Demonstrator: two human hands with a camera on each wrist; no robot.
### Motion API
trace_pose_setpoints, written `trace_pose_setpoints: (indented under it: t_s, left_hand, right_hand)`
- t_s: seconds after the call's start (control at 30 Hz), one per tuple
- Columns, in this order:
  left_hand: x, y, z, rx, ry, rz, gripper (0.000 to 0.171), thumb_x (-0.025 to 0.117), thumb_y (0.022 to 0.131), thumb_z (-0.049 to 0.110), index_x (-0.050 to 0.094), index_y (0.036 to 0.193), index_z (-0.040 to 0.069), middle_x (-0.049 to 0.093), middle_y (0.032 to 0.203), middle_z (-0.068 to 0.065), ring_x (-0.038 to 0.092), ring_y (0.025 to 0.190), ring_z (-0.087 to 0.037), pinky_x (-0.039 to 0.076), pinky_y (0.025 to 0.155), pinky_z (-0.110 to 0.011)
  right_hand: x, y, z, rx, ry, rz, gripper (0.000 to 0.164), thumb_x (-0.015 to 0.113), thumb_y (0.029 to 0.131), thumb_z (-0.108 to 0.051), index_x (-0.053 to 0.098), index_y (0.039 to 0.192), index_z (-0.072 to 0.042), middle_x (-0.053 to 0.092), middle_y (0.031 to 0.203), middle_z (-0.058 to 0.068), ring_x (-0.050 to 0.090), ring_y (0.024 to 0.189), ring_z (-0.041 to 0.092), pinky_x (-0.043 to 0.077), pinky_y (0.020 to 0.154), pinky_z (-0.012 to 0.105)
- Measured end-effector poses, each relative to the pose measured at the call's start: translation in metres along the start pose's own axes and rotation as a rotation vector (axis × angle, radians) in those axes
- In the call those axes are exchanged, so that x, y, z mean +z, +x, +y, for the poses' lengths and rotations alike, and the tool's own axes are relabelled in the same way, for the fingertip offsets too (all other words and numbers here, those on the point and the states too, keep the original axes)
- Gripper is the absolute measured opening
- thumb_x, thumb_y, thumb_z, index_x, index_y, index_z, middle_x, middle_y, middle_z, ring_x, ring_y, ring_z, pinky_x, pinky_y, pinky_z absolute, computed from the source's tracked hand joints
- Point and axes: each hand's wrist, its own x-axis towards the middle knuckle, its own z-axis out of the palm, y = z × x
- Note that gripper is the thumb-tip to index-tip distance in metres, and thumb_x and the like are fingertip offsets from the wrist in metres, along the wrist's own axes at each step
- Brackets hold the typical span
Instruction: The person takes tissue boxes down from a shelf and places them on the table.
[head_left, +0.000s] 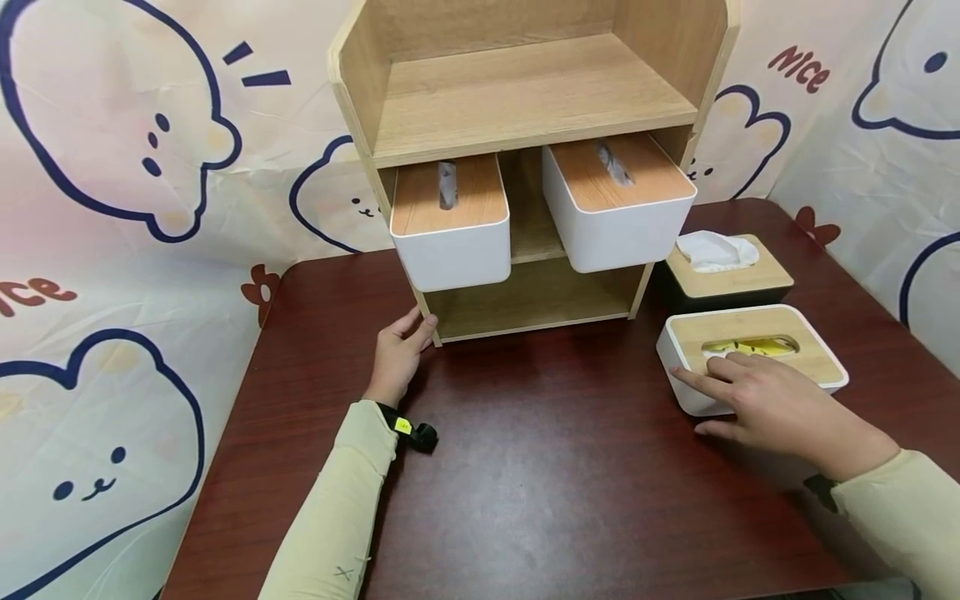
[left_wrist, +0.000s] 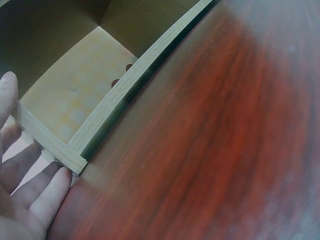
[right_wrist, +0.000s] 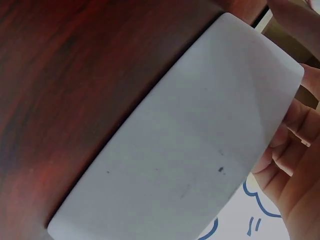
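Observation:
In the head view my left hand (head_left: 397,357) holds the lower left side panel of a wooden shelf unit (head_left: 536,96), with the thumb on its front edge. In the left wrist view, fingers of that hand (left_wrist: 30,200) lie behind the panel. My right hand (head_left: 780,404) rests over a white tissue box (head_left: 693,398) with a wooden lid. Its fingers touch the lid by the slot, where a yellow patterned thing (head_left: 765,345) shows; some fingertips are hidden. The right wrist view shows the box's plain white side (right_wrist: 185,135) and bent fingers (right_wrist: 297,120) at its edge.
Two white tissue boxes with wooden lids, one on the left (head_left: 453,254) and one on the right (head_left: 637,233), jut from the middle shelf. A black tissue box (head_left: 772,258) with a wooden lid stands behind the white one on the dark red table (head_left: 517,492).

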Motion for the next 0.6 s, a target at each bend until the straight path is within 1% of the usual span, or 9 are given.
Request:
trace_pose_setpoints:
  t_s: [0.07, 0.13, 0.2, 0.27, 0.4, 0.43, 0.6]
  left_hand:
    - [0.0, 0.0, 0.001, -0.005, 0.002, -0.004, 0.056, 0.069, 0.093, 0.03, 0.05, 0.141, 0.008, 0.042, 0.147, -0.009, 0.057, 0.118, -0.024, 0.05, 0.092, -0.032]
    - [0.0, -0.001, 0.004, -0.011, 0.013, -0.008, 0.056, 0.068, 0.094, 0.028, 0.048, 0.142, 0.006, 0.042, 0.148, -0.011, 0.057, 0.118, -0.025, 0.05, 0.092, -0.033]
    - [0.0, -0.003, 0.009, -0.015, 0.024, -0.011, 0.057, 0.067, 0.094, 0.027, 0.047, 0.142, 0.004, 0.041, 0.148, -0.013, 0.057, 0.117, -0.026, 0.05, 0.093, -0.033]
    - [0.001, -0.008, 0.019, -0.02, 0.033, -0.018, 0.058, 0.066, 0.095, 0.027, 0.045, 0.143, 0.002, 0.04, 0.148, -0.014, 0.057, 0.118, -0.026, 0.05, 0.093, -0.033]
    - [0.003, -0.016, 0.03, -0.031, 0.03, -0.023, 0.058, 0.066, 0.095, 0.026, 0.045, 0.143, 0.001, 0.04, 0.148, -0.014, 0.056, 0.119, -0.026, 0.049, 0.094, -0.033]
    - [0.003, -0.018, 0.032, -0.03, 0.03, -0.024, 0.058, 0.066, 0.095, 0.026, 0.045, 0.143, 0.001, 0.04, 0.148, -0.014, 0.056, 0.119, -0.026, 0.049, 0.094, -0.032]
    - [0.004, -0.019, 0.031, -0.019, 0.033, -0.018, 0.057, 0.065, 0.096, 0.026, 0.045, 0.143, 0.001, 0.041, 0.148, -0.014, 0.056, 0.119, -0.026, 0.05, 0.093, -0.03]
  right_hand:
    - [-0.003, 0.001, 0.0, 0.019, -0.002, -0.034, 0.063, 0.06, 0.088, -0.063, 0.067, 0.125, -0.013, 0.046, 0.084, -0.006, 0.045, 0.073, 0.013, 0.046, 0.062, 0.036]
    - [-0.006, 0.002, -0.001, 0.044, -0.004, -0.071, 0.063, 0.074, 0.079, -0.056, 0.067, 0.126, -0.014, 0.046, 0.084, -0.007, 0.044, 0.073, 0.011, 0.046, 0.063, 0.035]
    - [-0.009, 0.003, -0.001, 0.071, -0.009, -0.103, 0.066, 0.081, 0.072, -0.05, 0.067, 0.126, -0.016, 0.045, 0.084, -0.008, 0.043, 0.073, 0.01, 0.045, 0.063, 0.034]
    - [-0.01, 0.004, -0.002, 0.096, -0.013, -0.131, 0.068, 0.083, 0.069, -0.047, 0.067, 0.127, -0.017, 0.044, 0.083, -0.009, 0.041, 0.072, 0.009, 0.044, 0.062, 0.032]
    - [-0.012, 0.004, -0.003, 0.127, -0.005, -0.178, 0.07, 0.084, 0.068, -0.048, 0.066, 0.128, -0.018, 0.044, 0.084, -0.008, 0.041, 0.072, 0.009, 0.045, 0.063, 0.033]
    - [-0.013, 0.004, -0.004, 0.135, -0.001, -0.19, 0.07, 0.084, 0.068, -0.049, 0.065, 0.129, -0.018, 0.045, 0.085, -0.008, 0.041, 0.073, 0.009, 0.045, 0.064, 0.033]
    - [-0.016, 0.005, -0.004, 0.163, 0.011, -0.233, 0.069, 0.083, 0.07, -0.048, 0.064, 0.13, -0.02, 0.048, 0.088, -0.008, 0.045, 0.076, 0.01, 0.047, 0.068, 0.036]
